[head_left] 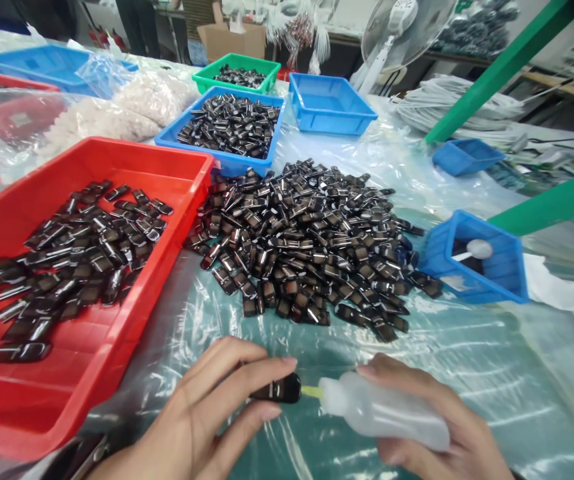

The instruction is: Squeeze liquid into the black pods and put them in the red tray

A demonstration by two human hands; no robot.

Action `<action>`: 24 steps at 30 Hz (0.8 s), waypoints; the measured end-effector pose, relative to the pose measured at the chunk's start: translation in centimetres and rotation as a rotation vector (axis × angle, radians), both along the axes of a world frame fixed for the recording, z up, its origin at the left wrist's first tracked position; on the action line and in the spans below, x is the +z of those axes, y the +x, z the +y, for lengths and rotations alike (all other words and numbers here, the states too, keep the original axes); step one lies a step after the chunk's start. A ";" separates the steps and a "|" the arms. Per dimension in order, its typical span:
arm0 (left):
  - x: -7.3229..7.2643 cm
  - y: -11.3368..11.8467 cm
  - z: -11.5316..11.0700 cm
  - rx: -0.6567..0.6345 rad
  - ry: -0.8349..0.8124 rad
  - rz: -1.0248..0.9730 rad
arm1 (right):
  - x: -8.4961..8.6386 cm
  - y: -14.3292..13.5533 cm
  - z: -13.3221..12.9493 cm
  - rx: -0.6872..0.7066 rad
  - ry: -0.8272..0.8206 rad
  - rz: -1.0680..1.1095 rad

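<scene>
My left hand (217, 407) is closed on a small glossy black plastic part (284, 388), pinched between thumb and fingers low in the view. In my right hand (431, 407) lies a translucent white squeeze bottle (391, 408), tipped on its side with the fingers wrapped round it. The bottle's thin yellowish nozzle tip (311, 391) points left and meets, or nearly meets, the right end of the black part. Beyond both hands spreads a big heap of similar black parts (311, 233). The red tray (141, 333) on the left holds more of them.
Behind the heap stand a blue tray (167, 138) and a green tray (199, 80), both with black parts. Another blue tray (334, 120) is further right. At the right, a small blue bin (487, 273) sits near green posts (557, 200). Clear plastic sheeting covers the table.
</scene>
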State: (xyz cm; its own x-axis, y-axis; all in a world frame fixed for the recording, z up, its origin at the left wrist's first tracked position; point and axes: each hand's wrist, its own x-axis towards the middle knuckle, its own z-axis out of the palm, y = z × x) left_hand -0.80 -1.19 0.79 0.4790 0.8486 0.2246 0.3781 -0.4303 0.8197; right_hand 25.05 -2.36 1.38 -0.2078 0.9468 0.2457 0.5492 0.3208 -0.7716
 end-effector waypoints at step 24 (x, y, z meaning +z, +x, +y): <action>0.4 -0.2 0.1 0.262 -0.098 0.036 | -0.4 1.4 0.2 -0.140 -0.118 0.026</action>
State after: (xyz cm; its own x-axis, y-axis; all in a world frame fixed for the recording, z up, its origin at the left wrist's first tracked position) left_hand -0.99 -1.05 1.20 0.2467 0.9613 0.1222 0.4952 -0.2335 0.8368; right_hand 26.41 -2.21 0.94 -0.0665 0.9886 0.1348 0.5617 0.1488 -0.8139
